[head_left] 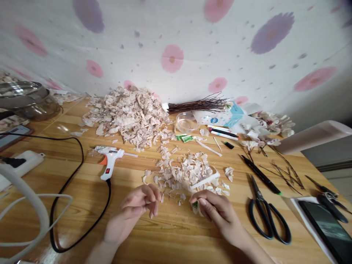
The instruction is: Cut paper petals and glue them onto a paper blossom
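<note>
My R hand (218, 214) is narrow, thumb and fingers pinched on a pale scrap (195, 207) w/ a bit of green on it. My fingers hide most of it, so I can't tell its full shape. My L hand (134, 209) is up near it, fingers loosely bent, and I see nothing in it. The hands are close b/c the bits are so small. Just past them lies a low heap of pale flakes (184, 176), maybe petals or thin shavings, too small to tell, w/ a white strip (205, 181) on it. It's near, so I need no big reach. A much bigger heap (126, 117) sits further back. To the L, a hot glue gun (110, 161) lies on its side w/ its black cord (82, 223) in a loop, out of the way of my hands. To the R, black-handled scissors (266, 216) and a black pen (260, 174) lie in easy reach, near thin dark stems (286, 172). Far back are a bundle of dark twigs (198, 104) and a clear dish (187, 123). A tablet (324, 227) is cut off at the edge, so I can't see all of it.
</note>
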A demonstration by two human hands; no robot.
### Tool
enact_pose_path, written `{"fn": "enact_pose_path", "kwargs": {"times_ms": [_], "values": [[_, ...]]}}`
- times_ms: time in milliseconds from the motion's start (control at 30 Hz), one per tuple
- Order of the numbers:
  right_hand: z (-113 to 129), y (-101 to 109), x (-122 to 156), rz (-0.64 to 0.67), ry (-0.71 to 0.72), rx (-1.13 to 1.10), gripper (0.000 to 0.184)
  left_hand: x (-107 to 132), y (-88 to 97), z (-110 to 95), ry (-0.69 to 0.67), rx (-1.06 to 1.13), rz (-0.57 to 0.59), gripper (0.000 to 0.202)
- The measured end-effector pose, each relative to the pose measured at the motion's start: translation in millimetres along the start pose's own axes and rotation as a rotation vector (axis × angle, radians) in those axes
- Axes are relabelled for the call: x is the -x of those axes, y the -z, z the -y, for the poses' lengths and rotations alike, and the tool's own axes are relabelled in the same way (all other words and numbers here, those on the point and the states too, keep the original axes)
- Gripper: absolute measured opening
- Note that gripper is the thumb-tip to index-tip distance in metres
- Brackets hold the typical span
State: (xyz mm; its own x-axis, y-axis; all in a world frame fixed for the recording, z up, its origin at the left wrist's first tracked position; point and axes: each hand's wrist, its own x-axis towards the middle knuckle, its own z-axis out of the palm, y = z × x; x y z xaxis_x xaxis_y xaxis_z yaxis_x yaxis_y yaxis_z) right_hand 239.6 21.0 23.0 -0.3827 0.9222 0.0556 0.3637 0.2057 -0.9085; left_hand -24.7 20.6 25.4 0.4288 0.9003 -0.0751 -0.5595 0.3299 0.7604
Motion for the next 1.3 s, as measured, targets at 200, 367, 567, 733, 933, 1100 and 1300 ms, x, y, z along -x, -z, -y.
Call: {"fn": "enact_pose_path", "kwargs": {"times_ms": [200, 367, 567, 733, 933, 1100, 1300], "values": [[5.6, -3.3, -1.8, -0.024, 0.034, -0.033, 0.026, 1.0, -0.7, -0.5, -0.014, 0.020, -0.039, 0.020], [25.5, 0.3, -21.0, 0.072, 0.062, 0.188, 0.019, 0.7, 1.1, 1.7, 0.017, 0.071, 0.002, 0.019], [29.3, -7.1, -122.6, 0.179, 0.230, 0.530, 0.012, -1.4, -2.2, 2.2, -0.002, 0.146, 0.004, 0.019], [27.6, -46.4, -221.5, 0.253, 0.372, 0.789, 0.023, -4.0, -4.1, 4.8, -0.024, 0.156, 0.006, 0.018], [14.6, -59.3, -248.7, 0.301, 0.407, 0.899, 0.016, -4.3, -1.2, 12.4, -0.052, 0.167, 0.051, 0.020], [7.4, -31.7, -244.2, 0.150, 0.281, 0.955, 0.021, -4.1, -1.8, 13.9, -0.047, 0.177, 0.077, 0.021], [8.2, -31.1, -244.6, 0.134, 0.268, 0.930, 0.031, -4.5, -3.6, 14.2, -0.031, 0.190, 0.076, 0.026]]}}
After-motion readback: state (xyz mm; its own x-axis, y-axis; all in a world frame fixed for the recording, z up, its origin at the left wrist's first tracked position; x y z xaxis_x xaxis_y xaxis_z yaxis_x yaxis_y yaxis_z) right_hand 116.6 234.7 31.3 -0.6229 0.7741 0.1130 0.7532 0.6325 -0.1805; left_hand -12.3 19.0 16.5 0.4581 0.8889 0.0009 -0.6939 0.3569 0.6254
